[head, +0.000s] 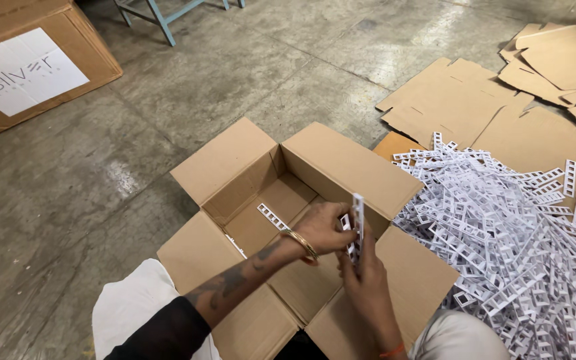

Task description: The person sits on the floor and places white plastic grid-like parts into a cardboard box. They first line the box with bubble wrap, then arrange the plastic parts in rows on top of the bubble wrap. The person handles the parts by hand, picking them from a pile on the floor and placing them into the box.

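Both hands meet over the open cardboard box [341, 167], which stands on the concrete floor [88, 187] with its four flaps spread outward. The left hand [325, 228], a gold bangle [301, 245] at its wrist, is closed around a small stack of white plastic strips [357, 223] held upright on end, its fingers curled over the near side of the bundle. The right hand [365, 273] comes up from below and grips the same stack from the other side, so the bundle is pinched between the two hands, just above the box's near right flap. Inside the box, a single white perforated strip [273, 217] lies flat on the bottom, toward the left wall, apart from the held bundle. To the right of the box, touching its right flap, a large loose heap of the same white strips [521, 233] spreads over flattened cardboard sheets [448, 100] that cover the floor's far right side. At the floor's far left corner stands a closed brown carton with a white label [28, 67], well apart from the open box. Blue metal legs [161, 20] of some furniture show at the far edge.
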